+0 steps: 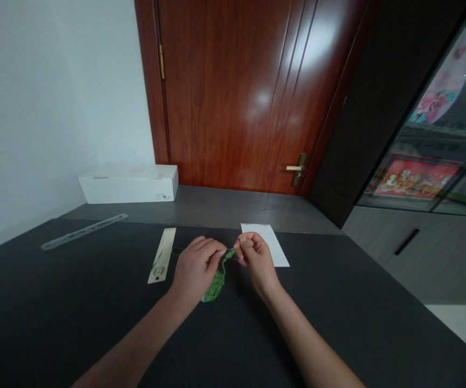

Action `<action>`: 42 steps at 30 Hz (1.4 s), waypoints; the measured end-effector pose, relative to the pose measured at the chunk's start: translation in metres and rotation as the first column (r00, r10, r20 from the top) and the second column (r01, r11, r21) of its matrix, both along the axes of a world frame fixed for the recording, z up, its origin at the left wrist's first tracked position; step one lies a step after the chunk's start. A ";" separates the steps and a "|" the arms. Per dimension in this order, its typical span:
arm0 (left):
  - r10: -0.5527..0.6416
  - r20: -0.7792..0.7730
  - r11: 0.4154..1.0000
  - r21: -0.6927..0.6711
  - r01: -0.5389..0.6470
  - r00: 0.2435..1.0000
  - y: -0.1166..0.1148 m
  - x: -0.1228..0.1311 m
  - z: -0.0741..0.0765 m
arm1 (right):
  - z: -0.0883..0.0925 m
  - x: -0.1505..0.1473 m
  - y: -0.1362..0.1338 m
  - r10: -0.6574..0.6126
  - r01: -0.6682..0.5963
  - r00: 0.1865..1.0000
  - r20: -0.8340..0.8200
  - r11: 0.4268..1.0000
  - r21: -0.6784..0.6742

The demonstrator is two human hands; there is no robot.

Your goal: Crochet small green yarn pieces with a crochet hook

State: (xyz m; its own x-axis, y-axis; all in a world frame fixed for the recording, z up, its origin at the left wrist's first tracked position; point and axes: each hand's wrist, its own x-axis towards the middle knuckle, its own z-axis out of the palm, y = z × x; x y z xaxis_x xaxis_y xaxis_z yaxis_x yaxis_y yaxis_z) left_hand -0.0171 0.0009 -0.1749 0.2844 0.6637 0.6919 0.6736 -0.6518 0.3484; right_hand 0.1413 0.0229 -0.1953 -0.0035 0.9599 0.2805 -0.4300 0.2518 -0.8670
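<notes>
My left hand (197,265) is closed in a pinch, its fingertips at a short strip of worked green yarn (230,254). Facing it, my right hand (256,257) pinches the other end of that strip. Something thin and pale runs between the fingertips; it is too small to tell whether it is a needle or a hook. Below and partly behind my left hand lies a ball of green yarn (215,286) on the dark table, and a strand rises from it to the strip. A loop of yarn also shows left of my left hand.
A cream card sleeve (162,256) lies left of my hands and a clear ruler-like strip (85,231) farther left. Behind my right hand is a white spiral notepad (274,247). A long white box (130,186) stands at the back left, before a wooden door (233,97).
</notes>
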 end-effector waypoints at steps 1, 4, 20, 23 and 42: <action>0.001 0.003 1.000 0.001 -0.001 1.000 0.000 0.000 0.000 | -0.001 0.001 0.000 0.016 -0.017 0.999 0.051 1.000 0.021; 0.003 0.008 1.000 0.014 -0.003 1.000 0.001 -0.001 0.001 | -0.004 0.003 0.001 -0.007 -0.023 0.964 0.268 0.994 0.109; -0.020 0.531 0.956 -0.238 0.171 0.847 0.007 0.000 -0.001 | -0.001 0.003 -0.002 -0.223 0.081 0.852 0.474 0.950 0.301; 0.051 0.747 0.754 -0.464 0.465 0.663 0.003 0.000 0.005 | -0.001 0.000 -0.002 -0.055 0.012 0.953 0.297 0.990 0.143; -0.031 0.810 0.677 -0.414 0.609 0.585 -0.005 0.002 0.007 | 0.002 -0.006 -0.008 0.112 -0.125 0.980 0.162 0.990 0.072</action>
State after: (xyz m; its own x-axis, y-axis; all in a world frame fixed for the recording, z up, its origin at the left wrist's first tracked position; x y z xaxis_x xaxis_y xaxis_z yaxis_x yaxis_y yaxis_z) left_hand -0.0152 -0.0038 -0.1679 0.1999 0.9493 0.2426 -0.1893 -0.2055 0.9602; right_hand 0.1357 0.0146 -0.1932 -0.1661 0.9240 0.3443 -0.3211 0.2795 -0.9049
